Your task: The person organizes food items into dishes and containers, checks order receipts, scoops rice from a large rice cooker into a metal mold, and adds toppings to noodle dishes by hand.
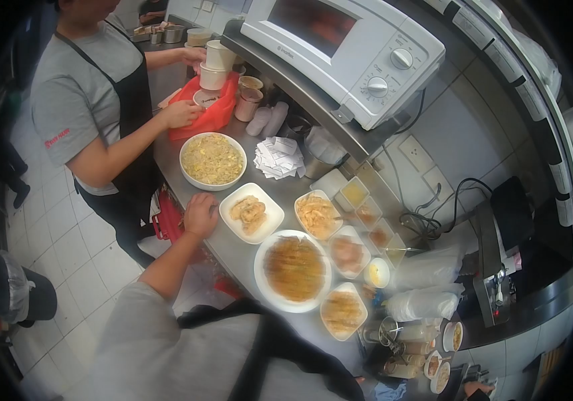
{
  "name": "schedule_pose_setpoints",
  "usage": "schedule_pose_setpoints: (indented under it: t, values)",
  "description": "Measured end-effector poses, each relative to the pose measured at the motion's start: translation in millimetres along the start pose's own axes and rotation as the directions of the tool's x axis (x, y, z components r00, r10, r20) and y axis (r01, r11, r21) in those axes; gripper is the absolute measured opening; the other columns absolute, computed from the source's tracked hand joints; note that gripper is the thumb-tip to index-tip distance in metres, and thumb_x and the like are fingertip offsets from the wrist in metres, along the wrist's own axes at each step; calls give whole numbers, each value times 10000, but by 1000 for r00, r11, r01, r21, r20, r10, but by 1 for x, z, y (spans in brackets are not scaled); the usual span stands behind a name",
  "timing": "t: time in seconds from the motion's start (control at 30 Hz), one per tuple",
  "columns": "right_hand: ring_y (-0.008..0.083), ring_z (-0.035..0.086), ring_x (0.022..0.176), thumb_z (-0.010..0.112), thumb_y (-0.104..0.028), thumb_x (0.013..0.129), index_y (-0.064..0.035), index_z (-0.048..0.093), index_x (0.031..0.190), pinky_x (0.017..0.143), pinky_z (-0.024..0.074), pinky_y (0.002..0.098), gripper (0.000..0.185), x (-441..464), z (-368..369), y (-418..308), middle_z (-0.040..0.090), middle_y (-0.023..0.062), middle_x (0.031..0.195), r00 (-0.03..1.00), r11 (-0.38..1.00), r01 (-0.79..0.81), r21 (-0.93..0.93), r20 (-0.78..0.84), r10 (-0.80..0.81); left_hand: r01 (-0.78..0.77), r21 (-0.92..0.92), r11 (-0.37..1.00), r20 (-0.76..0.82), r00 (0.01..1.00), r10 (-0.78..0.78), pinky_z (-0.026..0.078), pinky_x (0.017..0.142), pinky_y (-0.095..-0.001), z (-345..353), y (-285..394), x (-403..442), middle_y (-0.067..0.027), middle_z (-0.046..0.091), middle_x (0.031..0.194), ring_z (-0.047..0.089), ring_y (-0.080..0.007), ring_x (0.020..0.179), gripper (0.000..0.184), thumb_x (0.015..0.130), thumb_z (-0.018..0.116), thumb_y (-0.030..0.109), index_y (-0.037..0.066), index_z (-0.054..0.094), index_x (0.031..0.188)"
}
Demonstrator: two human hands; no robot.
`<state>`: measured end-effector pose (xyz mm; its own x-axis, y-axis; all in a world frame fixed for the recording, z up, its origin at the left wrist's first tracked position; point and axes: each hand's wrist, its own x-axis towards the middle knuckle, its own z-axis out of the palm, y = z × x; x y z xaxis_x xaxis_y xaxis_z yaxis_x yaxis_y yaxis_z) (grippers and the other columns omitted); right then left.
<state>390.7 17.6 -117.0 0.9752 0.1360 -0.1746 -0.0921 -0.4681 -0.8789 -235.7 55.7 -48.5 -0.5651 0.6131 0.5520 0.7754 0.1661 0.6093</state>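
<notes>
- We see our left hand (201, 215) resting at the near edge of the counter (236, 257), its fingers bent forward; we cannot tell whether they are spread or pressed together.
- Our right hand is out of view, so we cannot tell how its fingers stand.
- Just beside our left hand sits a square white bowl (274, 212) with pale cooked pieces (249, 214) in its middle; we cannot tell whether hand and bowl touch.
- Near the hand, on its other side, stands a round white bowl (214, 188) filled with what looks like fried rice (213, 160).
- Further along the counter we have a round white plate (294, 306) covered with rows of yellow-brown food (293, 269), somewhat blurred.
- Beyond the rice we see a co-worker (92, 100) in a grey shirt and dark apron, one hand (183, 113) at a red bag (223, 107) and the other (195, 59) by stacked white tubs (213, 79).
- A pile of folded white papers (278, 158) lies between the rice and the wall side.
- Above the counter we see a white oven (340, 60) with two dials, on a metal shelf (286, 80).
</notes>
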Motion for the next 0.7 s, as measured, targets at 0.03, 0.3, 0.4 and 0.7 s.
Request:
schedule_pose_setpoints:
  t: [0.03, 0.3, 0.4, 0.7]
  values:
    - [338, 552, 1013, 598, -486, 808, 117, 382, 1222, 856, 461, 401, 762, 0, 0, 0, 526, 283, 1134, 1000, 1000, 1, -1, 4, -1, 1, 3, 1000, 3, 1000, -1, 402, 866, -390, 0, 0, 0, -66, 579, 971, 508, -278, 997, 144, 689, 603, 92, 86, 591, 832]
    - [332, 557, 1004, 597, -473, 813, 104, 399, 1217, 853, 462, 397, 732, 1, 1, -2, 535, 275, 1126, 1000, 1000, 3, -8, 22, -2, -7, 11, 1000, 6, 1000, 7, 403, 860, -392, 0, 0, 0, -64, 579, 974, 508, -279, 996, 146, 688, 602, 91, 86, 591, 833]
    - [330, 559, 1000, 597, -468, 814, 99, 405, 1216, 852, 463, 395, 721, 0, -1, -3, 538, 272, 1122, 1000, 1000, 0, -15, 29, 1, -7, 11, 1000, 15, 1000, 6, 404, 858, -394, -2, 1, 1, -67, 578, 965, 509, -282, 988, 149, 688, 605, 94, 86, 589, 835]
    - [323, 565, 990, 596, -453, 820, 85, 423, 1211, 848, 465, 391, 687, 0, 4, -6, 549, 263, 1112, 999, 1000, -24, 6, 48, 24, -24, 43, 999, 12, 1000, 24, 421, 822, -394, -2, 1, 2, -98, 580, 942, 519, -301, 933, 132, 697, 596, 80, 66, 576, 827]
